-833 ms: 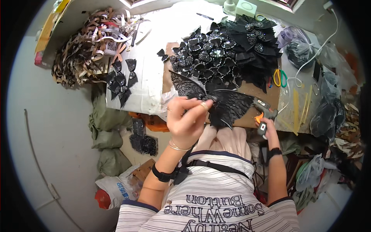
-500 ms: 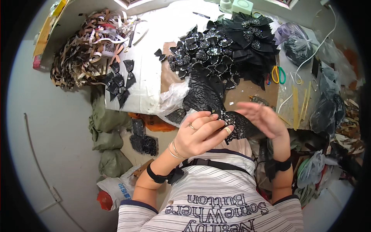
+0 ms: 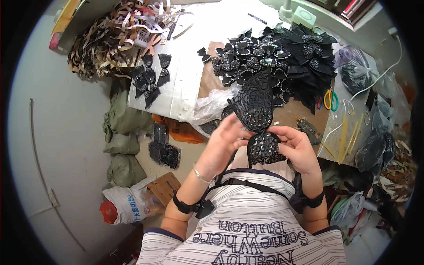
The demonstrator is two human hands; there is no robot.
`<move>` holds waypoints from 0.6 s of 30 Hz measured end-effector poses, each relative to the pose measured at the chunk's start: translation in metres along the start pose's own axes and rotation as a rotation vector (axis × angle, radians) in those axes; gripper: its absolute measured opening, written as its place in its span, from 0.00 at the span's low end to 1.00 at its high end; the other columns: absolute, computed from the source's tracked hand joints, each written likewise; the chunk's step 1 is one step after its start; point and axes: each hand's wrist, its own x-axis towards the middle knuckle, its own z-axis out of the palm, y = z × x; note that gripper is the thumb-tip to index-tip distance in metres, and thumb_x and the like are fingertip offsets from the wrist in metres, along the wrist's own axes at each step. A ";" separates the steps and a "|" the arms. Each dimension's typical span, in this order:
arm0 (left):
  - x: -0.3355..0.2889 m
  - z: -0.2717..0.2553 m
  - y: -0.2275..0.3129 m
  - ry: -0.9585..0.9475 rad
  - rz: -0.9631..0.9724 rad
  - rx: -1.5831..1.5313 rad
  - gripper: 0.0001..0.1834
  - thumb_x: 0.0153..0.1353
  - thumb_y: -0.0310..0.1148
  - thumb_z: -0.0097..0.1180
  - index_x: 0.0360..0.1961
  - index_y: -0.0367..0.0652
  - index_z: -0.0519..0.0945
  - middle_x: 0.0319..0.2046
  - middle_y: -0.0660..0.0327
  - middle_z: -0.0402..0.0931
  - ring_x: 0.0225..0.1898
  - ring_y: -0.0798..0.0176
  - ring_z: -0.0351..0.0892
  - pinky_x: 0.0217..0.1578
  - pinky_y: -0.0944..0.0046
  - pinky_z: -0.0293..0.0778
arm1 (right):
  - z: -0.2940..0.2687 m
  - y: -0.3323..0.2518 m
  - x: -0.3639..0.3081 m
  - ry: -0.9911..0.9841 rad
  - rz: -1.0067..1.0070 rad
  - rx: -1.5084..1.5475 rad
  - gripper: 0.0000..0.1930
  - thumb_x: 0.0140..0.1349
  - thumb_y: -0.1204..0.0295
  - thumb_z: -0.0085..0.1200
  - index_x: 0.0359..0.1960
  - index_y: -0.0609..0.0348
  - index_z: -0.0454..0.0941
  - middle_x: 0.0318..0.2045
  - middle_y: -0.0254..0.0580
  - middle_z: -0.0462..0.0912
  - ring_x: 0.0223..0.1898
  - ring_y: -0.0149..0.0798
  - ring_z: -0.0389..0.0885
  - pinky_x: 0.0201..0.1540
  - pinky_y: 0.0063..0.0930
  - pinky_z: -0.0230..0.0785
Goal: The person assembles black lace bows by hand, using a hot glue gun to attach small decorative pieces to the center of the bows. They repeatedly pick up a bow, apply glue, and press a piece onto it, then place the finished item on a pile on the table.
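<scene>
A large black lace bow [image 3: 255,104] with dark sparkling stones is between my hands, drawn in at its middle. One lobe points away over the table edge; the other lies close to my body. My right hand [image 3: 297,149] grips the near lobe and the narrow middle, thumb on the stones. From the other side, my left hand [image 3: 227,143] has its thumb and fingertips at the middle; some fingertips are hidden behind the bow. Beyond them lies a heap of black stone-trimmed bows [image 3: 247,55], with larger black bows [image 3: 311,53] stacked on its right.
Several finished bows [image 3: 150,81] lie on the table's left, near a tangle of ribbon strips [image 3: 104,44]. Clear plastic [image 3: 216,104] sits at the front edge. Scissors [image 3: 330,100], yellow glue sticks [image 3: 343,139] and a white cable [image 3: 375,81] are on the right.
The bow has turned so one lobe points away and its stones show. My right hand, apart from it before, now grips it. My left fingers have loosened. The view has shifted slightly.
</scene>
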 end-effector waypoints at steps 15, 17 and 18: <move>-0.005 0.030 0.002 -0.156 0.162 0.197 0.23 0.53 0.18 0.64 0.51 0.33 0.71 0.45 0.58 0.77 0.45 0.68 0.78 0.46 0.67 0.76 | 0.032 -0.004 0.003 0.110 0.030 -0.134 0.13 0.54 0.80 0.63 0.42 0.68 0.78 0.37 0.36 0.82 0.38 0.26 0.79 0.43 0.20 0.73; -0.006 0.032 0.001 -0.141 0.152 0.213 0.19 0.53 0.19 0.64 0.46 0.33 0.75 0.42 0.58 0.79 0.41 0.68 0.79 0.44 0.67 0.77 | 0.034 -0.004 0.003 0.109 -0.011 -0.206 0.11 0.54 0.80 0.63 0.39 0.68 0.78 0.36 0.37 0.83 0.37 0.27 0.80 0.43 0.20 0.74; -0.007 0.034 0.000 -0.116 0.147 0.204 0.17 0.53 0.19 0.65 0.44 0.33 0.77 0.40 0.59 0.80 0.39 0.69 0.79 0.42 0.68 0.78 | 0.036 -0.006 0.003 0.103 -0.033 -0.239 0.11 0.53 0.80 0.63 0.38 0.68 0.78 0.35 0.37 0.83 0.37 0.27 0.80 0.43 0.20 0.74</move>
